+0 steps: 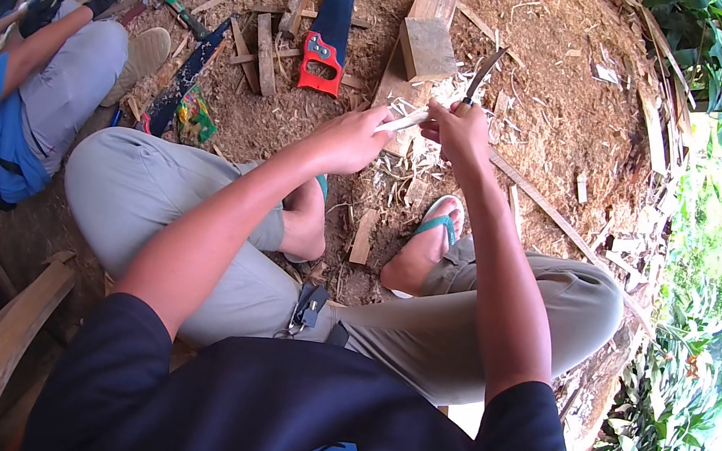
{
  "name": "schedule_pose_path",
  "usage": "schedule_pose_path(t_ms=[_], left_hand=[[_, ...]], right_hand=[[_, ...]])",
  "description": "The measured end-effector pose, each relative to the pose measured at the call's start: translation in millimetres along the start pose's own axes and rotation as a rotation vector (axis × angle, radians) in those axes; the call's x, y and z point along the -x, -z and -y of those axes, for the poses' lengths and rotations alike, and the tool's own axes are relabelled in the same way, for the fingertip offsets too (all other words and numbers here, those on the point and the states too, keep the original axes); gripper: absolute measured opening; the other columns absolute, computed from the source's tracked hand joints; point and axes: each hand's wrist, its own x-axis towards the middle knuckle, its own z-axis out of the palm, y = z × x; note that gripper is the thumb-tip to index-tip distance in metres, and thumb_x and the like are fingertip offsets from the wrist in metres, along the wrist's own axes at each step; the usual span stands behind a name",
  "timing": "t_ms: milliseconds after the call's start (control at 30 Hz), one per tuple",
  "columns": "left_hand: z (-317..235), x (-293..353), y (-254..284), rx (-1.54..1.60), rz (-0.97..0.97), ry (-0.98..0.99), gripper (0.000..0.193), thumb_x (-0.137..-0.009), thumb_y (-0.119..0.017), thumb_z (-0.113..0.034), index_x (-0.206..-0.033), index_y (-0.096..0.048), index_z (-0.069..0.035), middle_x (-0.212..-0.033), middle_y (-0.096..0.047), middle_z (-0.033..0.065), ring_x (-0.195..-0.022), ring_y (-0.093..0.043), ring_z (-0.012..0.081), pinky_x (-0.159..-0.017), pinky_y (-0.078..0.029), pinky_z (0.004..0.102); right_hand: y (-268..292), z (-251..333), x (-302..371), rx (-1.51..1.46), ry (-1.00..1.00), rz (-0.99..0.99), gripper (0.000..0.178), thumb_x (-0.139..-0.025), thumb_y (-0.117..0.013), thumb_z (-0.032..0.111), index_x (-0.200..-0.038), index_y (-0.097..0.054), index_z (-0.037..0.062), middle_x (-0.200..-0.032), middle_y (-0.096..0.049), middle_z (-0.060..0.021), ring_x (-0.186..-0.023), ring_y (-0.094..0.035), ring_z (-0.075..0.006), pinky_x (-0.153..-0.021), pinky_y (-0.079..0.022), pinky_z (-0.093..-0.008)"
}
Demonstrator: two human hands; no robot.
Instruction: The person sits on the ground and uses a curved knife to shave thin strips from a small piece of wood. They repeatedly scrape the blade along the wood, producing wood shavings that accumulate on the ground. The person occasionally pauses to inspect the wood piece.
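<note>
Between my two hands lies a pale, slim piece of wood (406,121), tilted up to the right. My left hand (352,139) is closed around its lower left end. A knife (482,75) with a dark, curved blade points up from my right hand (461,132), whose fingers are wrapped round its handle; the handle itself is mostly hidden. The right fingers also come up against the far end of the stick. Just beyond my hands a wooden block (428,49) rests on a board (396,87), with curled shavings (412,153) scattered around and below.
A handsaw (329,27) with a red-orange handle lies ahead, left of the board. Wood offcuts (266,54), a green-handled tool (187,17) and a second dark saw blade (184,78) lie further left. A person in gloves (28,85) sits at far left. Leafy plants (675,416) border the right.
</note>
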Motion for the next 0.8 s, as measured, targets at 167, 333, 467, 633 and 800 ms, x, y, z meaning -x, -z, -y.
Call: schedule_pose_path(t_ms=[167,333,467,633,800], left_hand=[[16,6,-17,0.116,0.062,0.138,0.035,-0.096,-0.047,-0.034,-0.111,-0.054,-0.003,-0.086,-0.062,0.0143,-0.079,-0.060,0.0236,-0.073,-0.046,0.0372],[36,9,-32,0.090,0.058,0.265,0.043,-0.098,-0.038,-0.037,-0.091,-0.057,0.001,-0.069,-0.055,0.0089,-0.061,-0.055,0.0207,-0.058,-0.046,0.0364],[57,-4,-39,0.151,0.055,0.473,0.049,-0.097,-0.034,-0.035,-0.075,-0.056,0.003,-0.059,-0.053,0.0114,-0.045,-0.051,0.0231,-0.044,-0.044,0.0382],[46,-3,-36,0.013,0.081,0.468,0.057,-0.096,-0.030,-0.034,-0.079,-0.064,0.009,-0.069,-0.063,0.0266,-0.066,-0.065,0.0384,-0.074,-0.051,0.0484],[48,-4,-45,-0.048,0.014,0.393,0.054,-0.095,-0.032,-0.032,-0.087,-0.066,0.009,-0.098,-0.061,0.0335,-0.101,-0.058,0.0468,-0.097,-0.038,0.0497]], right_hand=[[-3,-13,-6,-0.128,-0.109,0.146,0.019,-0.089,-0.062,0.013,-0.092,-0.053,-0.0027,-0.077,-0.066,-0.0119,-0.064,-0.069,-0.0176,-0.039,-0.045,-0.0223],[-7,-18,-3,0.507,-0.041,0.321,0.035,-0.091,-0.060,0.026,-0.095,-0.055,-0.0081,-0.083,-0.065,-0.0240,-0.076,-0.069,-0.0301,-0.057,-0.054,-0.0381],[-18,-34,26,0.878,0.133,0.216,0.054,-0.097,-0.042,0.043,-0.095,-0.059,-0.0082,-0.089,-0.064,-0.0300,-0.090,-0.064,-0.0427,-0.079,-0.050,-0.0478],[-25,-30,69,1.042,0.190,0.236,0.054,-0.099,-0.035,0.037,-0.074,-0.065,-0.0014,-0.073,-0.065,-0.0232,-0.072,-0.066,-0.0385,-0.068,-0.053,-0.0455],[-20,-36,86,1.141,0.307,0.222,0.050,-0.100,-0.035,0.036,-0.075,-0.062,0.0017,-0.071,-0.067,-0.0192,-0.068,-0.068,-0.0330,-0.058,-0.054,-0.0413]])
